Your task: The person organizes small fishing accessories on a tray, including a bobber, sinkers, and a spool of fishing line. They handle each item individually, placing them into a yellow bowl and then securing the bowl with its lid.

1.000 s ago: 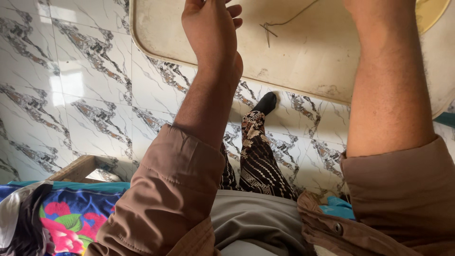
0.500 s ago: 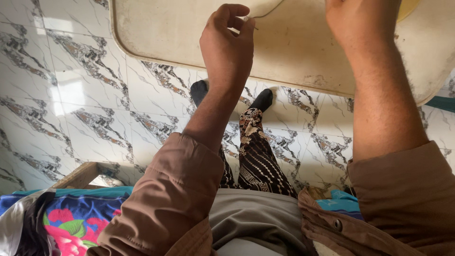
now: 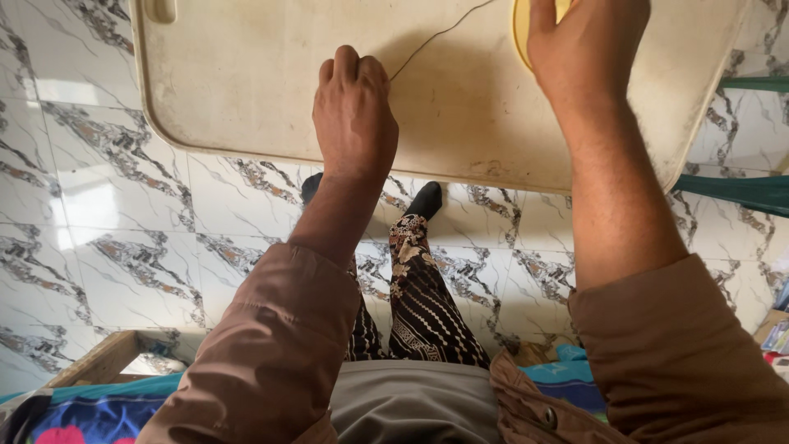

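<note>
Here, thin dark thread (image 3: 436, 37) taut from left hand (image 3: 355, 115) across cream table (image 3: 246, 74)

White marble-patterned floor tiles (image 3: 107, 205) with grey-brown veins, a floral bedcover (image 3: 90, 415) at lower left beside a wooden frame (image 3: 94, 362), and green bars (image 3: 740, 191) at right.

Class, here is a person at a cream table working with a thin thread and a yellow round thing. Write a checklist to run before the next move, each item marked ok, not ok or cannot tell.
1. Left hand closed around the thread: ok.
2. Thread runs in a clean line from the fist, no tangle: ok.
3. Right hand rests on the yellow round thing: ok.
4. Where the thread's far end goes: cannot tell, it leaves the picture.
5. Whether a needle is on the thread: cannot tell.
6. Cream table bare around the hands: ok.
</note>
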